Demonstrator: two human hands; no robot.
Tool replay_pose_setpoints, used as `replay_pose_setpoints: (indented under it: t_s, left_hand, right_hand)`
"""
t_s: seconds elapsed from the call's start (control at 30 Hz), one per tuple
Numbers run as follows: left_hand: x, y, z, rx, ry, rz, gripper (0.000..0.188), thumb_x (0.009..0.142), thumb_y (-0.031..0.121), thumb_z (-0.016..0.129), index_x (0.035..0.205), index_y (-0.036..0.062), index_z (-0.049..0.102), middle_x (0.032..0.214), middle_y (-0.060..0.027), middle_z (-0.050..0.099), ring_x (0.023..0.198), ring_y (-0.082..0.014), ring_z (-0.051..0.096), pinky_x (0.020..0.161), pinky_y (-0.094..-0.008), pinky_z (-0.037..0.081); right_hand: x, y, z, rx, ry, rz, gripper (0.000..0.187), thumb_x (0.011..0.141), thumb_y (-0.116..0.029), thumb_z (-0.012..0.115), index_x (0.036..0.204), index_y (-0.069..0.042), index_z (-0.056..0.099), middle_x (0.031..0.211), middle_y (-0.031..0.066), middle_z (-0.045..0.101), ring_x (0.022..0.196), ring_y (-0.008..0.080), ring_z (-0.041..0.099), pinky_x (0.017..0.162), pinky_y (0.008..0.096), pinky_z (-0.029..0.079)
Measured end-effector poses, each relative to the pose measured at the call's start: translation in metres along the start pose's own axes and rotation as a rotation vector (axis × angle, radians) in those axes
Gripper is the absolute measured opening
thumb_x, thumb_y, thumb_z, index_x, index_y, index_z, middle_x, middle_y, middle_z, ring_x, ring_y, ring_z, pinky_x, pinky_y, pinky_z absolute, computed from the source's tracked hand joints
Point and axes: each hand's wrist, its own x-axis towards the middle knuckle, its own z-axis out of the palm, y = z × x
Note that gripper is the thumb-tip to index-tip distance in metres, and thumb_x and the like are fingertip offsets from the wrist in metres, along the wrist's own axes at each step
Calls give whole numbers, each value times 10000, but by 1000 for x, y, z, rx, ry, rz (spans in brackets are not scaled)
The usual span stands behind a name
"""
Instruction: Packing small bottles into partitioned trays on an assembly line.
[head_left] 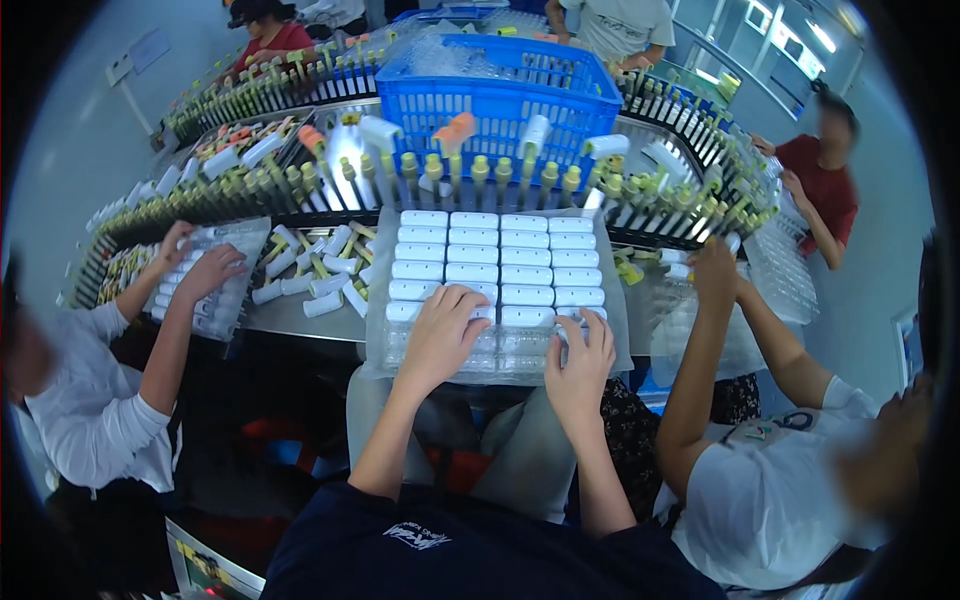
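Note:
A clear plastic blister tray [610,350] lies before me at the table's near edge, holding rows of glossy white rounded casings [474,237] in several columns. Its nearest pockets hold no casings. My left hand [445,335] is over the nearest filled row, left of the middle, with bent fingers and thumb around a white casing [484,313]. At the right end of that row, the curled fingers of my right hand [582,365] grip another white casing [568,312]. My fingers partly hide both casings.
Behind the tray, a conveyor line of upright yellow-green-tipped holders [480,172] curves past a blue plastic crate [500,100]. Loose white casings [322,285] lie in a heap to the left. Co-workers' hands [205,265] work over a tray on the left; another person's hands [713,270] are at the right.

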Motion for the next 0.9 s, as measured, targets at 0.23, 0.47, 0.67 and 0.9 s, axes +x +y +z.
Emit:
replay_pose_setpoints:
  t_s: [0.23, 0.47, 0.67, 0.9]
  left_hand:
    - [-1, 0, -1, 28, 2, 8, 226, 841, 150, 664, 1042, 58, 617, 1030, -84, 578, 987, -300, 531, 857, -395, 422]
    - [-2, 0, -3, 31, 12, 18, 227, 845, 153, 662, 1045, 57, 615, 1035, -84, 576, 991, -295, 532, 853, -391, 424]
    - [-2, 2, -2, -4, 3, 10, 227, 854, 118, 646, 1061, 34, 608, 1043, -108, 581, 1000, -312, 531, 881, -384, 427]
    - [-1, -6, -4, -80, 50, -24, 267, 904, 117, 616, 1130, -7, 543, 1085, -148, 586, 1048, -328, 540, 921, -388, 424]
  right_hand:
    - [1, 7, -1, 157, 22, 20, 309, 790, -19, 668, 1094, -24, 616, 1335, 258, 425, 1235, 436, 419, 1009, 508, 371]
    - [10, 7, -13, 163, 9, 53, 374, 763, -57, 727, 1119, -40, 613, 1374, 251, 408, 1242, 430, 428, 1018, 455, 402]
    - [17, 7, -25, 128, -156, 41, 425, 755, -35, 702, 1161, -16, 580, 1355, 267, 408, 1249, 441, 415, 1015, 480, 411]
    - [14, 9, -23, 253, -52, 53, 395, 822, -75, 643, 1203, -6, 567, 1342, 267, 442, 1218, 438, 466, 1024, 463, 409]
